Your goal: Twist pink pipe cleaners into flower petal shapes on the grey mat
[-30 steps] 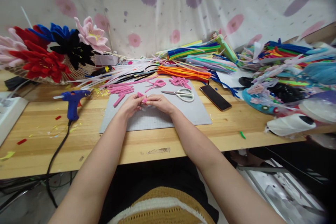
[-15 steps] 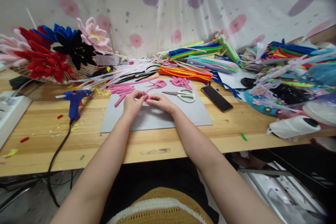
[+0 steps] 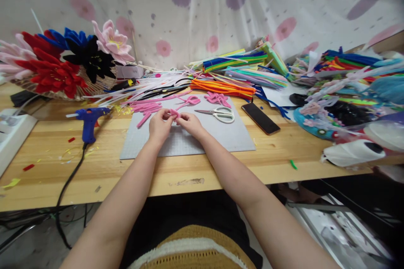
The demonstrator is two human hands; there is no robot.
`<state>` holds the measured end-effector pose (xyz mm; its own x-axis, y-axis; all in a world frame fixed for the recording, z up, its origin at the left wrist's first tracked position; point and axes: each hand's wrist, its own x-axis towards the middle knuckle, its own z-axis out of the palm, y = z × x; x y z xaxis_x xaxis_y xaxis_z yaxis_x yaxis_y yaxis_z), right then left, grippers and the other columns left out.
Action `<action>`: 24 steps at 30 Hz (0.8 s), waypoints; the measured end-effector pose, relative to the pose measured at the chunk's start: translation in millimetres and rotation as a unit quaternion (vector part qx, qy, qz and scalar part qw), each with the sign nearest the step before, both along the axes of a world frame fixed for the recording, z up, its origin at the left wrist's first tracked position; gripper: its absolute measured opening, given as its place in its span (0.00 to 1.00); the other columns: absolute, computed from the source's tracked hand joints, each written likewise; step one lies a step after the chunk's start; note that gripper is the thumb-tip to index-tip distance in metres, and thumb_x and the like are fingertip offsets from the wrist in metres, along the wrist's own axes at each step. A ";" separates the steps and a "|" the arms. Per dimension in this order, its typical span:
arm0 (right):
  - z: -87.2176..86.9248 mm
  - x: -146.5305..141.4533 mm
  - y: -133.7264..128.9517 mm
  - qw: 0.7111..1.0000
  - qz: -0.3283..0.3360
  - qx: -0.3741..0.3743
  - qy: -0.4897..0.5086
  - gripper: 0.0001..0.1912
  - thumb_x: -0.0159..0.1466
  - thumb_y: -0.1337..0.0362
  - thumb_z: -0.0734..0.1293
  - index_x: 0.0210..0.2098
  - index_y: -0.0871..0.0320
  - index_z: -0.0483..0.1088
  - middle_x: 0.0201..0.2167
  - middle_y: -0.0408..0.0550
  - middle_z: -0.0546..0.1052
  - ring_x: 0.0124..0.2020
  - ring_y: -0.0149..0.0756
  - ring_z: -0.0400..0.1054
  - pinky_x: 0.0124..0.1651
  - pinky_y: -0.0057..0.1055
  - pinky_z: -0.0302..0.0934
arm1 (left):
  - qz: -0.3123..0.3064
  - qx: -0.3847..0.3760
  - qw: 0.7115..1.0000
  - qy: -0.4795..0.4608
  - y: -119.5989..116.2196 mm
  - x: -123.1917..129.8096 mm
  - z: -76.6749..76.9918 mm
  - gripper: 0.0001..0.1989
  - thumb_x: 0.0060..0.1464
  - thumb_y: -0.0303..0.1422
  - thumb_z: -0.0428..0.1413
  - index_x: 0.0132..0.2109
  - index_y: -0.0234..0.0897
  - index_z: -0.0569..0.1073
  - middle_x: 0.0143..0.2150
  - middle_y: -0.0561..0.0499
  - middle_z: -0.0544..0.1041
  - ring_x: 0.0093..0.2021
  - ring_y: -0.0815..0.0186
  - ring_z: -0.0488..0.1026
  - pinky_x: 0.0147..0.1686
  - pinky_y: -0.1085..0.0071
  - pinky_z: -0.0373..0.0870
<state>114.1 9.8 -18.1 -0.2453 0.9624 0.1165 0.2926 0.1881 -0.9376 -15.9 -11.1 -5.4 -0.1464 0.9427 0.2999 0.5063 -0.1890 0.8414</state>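
Over the grey cutting mat (image 3: pixel 208 136), my left hand (image 3: pixel 160 125) and my right hand (image 3: pixel 190 124) both pinch a small bent piece of pink pipe cleaner (image 3: pixel 174 113). My fingers hide part of it. Left of it on the mat lie several cut pink pipe cleaner pieces (image 3: pixel 148 108). A pink loop with a stem (image 3: pixel 192 100) rests just beyond my hands, and a pile of pink looped pieces (image 3: pixel 217 99) is farther right. Scissors (image 3: pixel 221 113) with white handles lie on the mat, right of my right hand.
A blue glue gun (image 3: pixel 88 124) stands at left, its cord running off the table edge. A phone (image 3: pixel 260 118) lies right of the mat. Bundles of coloured pipe cleaners (image 3: pixel 224 88) line the back. Fuzzy flowers (image 3: pixel 59 75) stand back left; a white roll (image 3: pixel 353 152) lies at right.
My right hand has drawn in slightly to the left and its fingers are bent more. The pink piece has turned, showing more of its bend above my fingertips.
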 end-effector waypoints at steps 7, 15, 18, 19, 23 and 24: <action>-4.4 -1.1 0.5 0.998 -0.046 0.038 -0.030 0.12 0.54 0.58 0.60 0.21 0.60 0.64 0.19 0.39 0.65 0.24 0.26 0.57 0.31 0.25 0.52 | 0.022 0.014 0.999 0.036 -3.6 5.6 2.7 0.06 0.46 0.33 0.55 0.34 0.38 0.71 0.29 0.52 0.74 0.30 0.67 0.70 0.33 0.71 0.63; -3.6 0.2 0.0 0.998 -0.043 0.041 -0.033 0.10 0.54 0.60 0.61 0.22 0.59 0.65 0.20 0.39 0.66 0.24 0.27 0.58 0.30 0.25 0.52 | 0.003 0.016 1.000 0.004 -0.7 4.9 -0.3 0.05 0.45 0.31 0.54 0.32 0.38 0.71 0.29 0.53 0.74 0.29 0.67 0.70 0.33 0.72 0.64; -0.8 -1.1 -2.3 0.996 -0.069 0.052 -0.032 0.08 0.53 0.62 0.61 0.22 0.59 0.65 0.20 0.40 0.67 0.24 0.27 0.58 0.30 0.25 0.51 | 0.002 0.018 1.000 0.016 -2.4 5.9 1.8 0.05 0.45 0.31 0.53 0.33 0.38 0.71 0.29 0.52 0.74 0.30 0.67 0.69 0.34 0.72 0.63; 0.4 -1.4 -3.1 0.995 -0.077 0.058 -0.034 0.08 0.53 0.62 0.60 0.22 0.59 0.65 0.20 0.40 0.67 0.24 0.27 0.58 0.30 0.25 0.51 | 0.001 0.021 1.000 0.019 -3.1 6.4 2.5 0.06 0.45 0.31 0.53 0.33 0.38 0.71 0.29 0.52 0.74 0.30 0.67 0.69 0.34 0.72 0.63; 3.0 -1.3 -4.1 0.992 -0.093 0.082 -0.032 0.08 0.54 0.63 0.60 0.22 0.59 0.66 0.20 0.41 0.68 0.24 0.28 0.59 0.31 0.26 0.52 | -0.008 0.033 0.999 0.017 -4.0 7.9 2.8 0.05 0.45 0.31 0.54 0.32 0.37 0.71 0.28 0.53 0.72 0.29 0.69 0.68 0.33 0.73 0.63; 2.7 -1.1 -3.6 0.992 -0.087 0.085 -0.027 0.08 0.54 0.63 0.60 0.22 0.59 0.66 0.20 0.41 0.68 0.25 0.28 0.60 0.32 0.26 0.53 | -0.009 0.036 0.999 0.010 -3.6 8.0 2.1 0.05 0.45 0.32 0.54 0.32 0.37 0.71 0.28 0.53 0.72 0.29 0.69 0.68 0.33 0.73 0.64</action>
<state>113.0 6.2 -15.4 -0.0872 0.9584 0.2716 0.3838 0.2839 -0.8787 -7.9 -14.7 -3.4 -0.1218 0.9214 0.3691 0.5192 -0.2578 0.8148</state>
